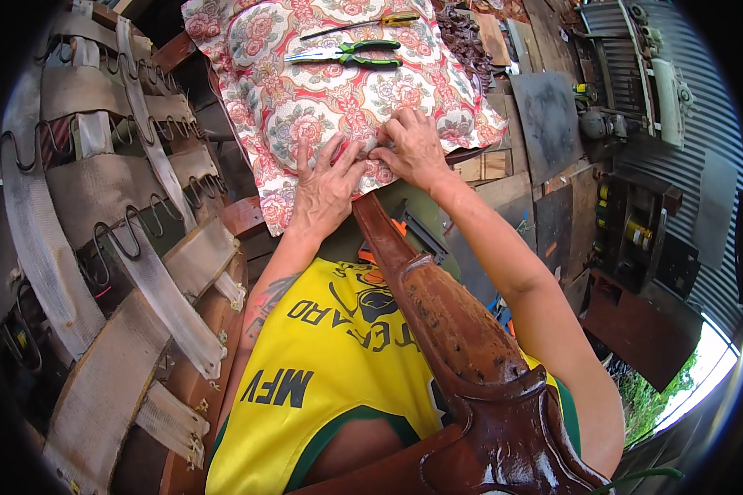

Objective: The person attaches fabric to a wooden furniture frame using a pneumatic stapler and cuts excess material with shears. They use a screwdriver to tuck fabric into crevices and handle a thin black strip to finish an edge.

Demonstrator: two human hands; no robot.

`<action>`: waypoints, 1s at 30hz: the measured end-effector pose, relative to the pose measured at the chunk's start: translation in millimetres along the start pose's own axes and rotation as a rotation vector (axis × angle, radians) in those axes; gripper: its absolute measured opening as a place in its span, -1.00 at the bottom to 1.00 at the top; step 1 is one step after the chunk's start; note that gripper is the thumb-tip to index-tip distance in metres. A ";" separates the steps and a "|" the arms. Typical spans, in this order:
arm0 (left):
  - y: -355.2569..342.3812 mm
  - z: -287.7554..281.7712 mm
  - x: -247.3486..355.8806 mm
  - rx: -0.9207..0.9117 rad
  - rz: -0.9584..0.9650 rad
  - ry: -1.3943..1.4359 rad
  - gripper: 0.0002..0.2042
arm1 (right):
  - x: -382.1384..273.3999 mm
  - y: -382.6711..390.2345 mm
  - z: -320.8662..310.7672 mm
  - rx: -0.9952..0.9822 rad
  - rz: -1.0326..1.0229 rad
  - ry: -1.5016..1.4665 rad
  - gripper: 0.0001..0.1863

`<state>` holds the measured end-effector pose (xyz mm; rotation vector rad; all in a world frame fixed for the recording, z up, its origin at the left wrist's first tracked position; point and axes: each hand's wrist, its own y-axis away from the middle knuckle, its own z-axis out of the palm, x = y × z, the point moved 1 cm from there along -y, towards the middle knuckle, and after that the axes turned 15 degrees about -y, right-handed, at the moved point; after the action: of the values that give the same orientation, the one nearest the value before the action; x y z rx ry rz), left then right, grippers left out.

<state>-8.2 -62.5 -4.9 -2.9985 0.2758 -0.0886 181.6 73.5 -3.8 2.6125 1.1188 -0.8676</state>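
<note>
From the middle of the view, the floral upholstered cushion (pixel 338 99) lies at twelve o'clock, its near edge reaching toward the person. The left hand (pixel 326 194), at eleven o'clock, lies palm down over that edge, its grip relaxed with fingers spread across the cloth. The right hand (pixel 417 153), at one o'clock, has bent fingers with the tips on the cloth near the left thumb; whether its grip pinches the fabric I cannot tell. On the cushion's far part, at twelve, long-nose pliers (pixel 347 55) with green-and-black handles point toward nine; a yellow-handled screwdriver (pixel 363 25) lies just beyond. A carved, varnished wooden chair part (pixel 462 322) runs from the centre toward five. Woven webbing straps (pixel 54 264) cross at nine; a corrugated metal wall (pixel 706 91) stands near two.
</note>
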 end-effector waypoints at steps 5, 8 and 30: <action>-5.7 -0.4 -4.8 0.065 -0.010 0.009 -0.61 | -2.7 -1.6 -2.4 -0.053 0.032 0.043 -0.62; 0.5 -3.6 -5.2 0.065 -0.028 0.080 -0.61 | -5.1 -2.7 -4.8 -0.057 0.029 0.007 -0.62; 8.2 0.9 2.7 -0.026 -0.107 0.023 -0.61 | -1.9 35.8 -18.9 0.084 -0.019 -0.207 -0.83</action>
<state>-7.0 -70.9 -6.8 -3.0383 0.1194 -0.1308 214.3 54.1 10.2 2.5083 1.0750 -1.1815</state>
